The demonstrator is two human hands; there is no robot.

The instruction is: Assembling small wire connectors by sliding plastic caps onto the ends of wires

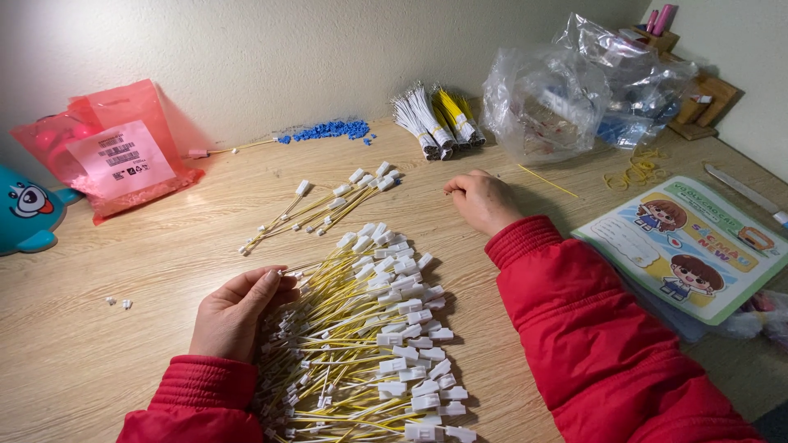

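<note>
A big heap of short yellow wires with white plastic connectors [369,344] lies on the wooden table [148,254] in front of me. My left hand [238,312] rests at the heap's left edge, its fingers curled on the wire ends. My right hand [484,201] is closed into a loose fist farther back and to the right, apart from the heap; whether it pinches a wire is unclear. A smaller fan of the same wires [324,205] lies behind the heap. Both arms wear red padded sleeves.
At the back lie tied bundles of white and yellow wires [439,119], a scatter of blue beads [328,130], a pink plastic bag [115,156], and clear plastic bags [574,90]. A children's booklet [689,246], rubber bands [636,172] and a teal toy [29,209] sit at the sides.
</note>
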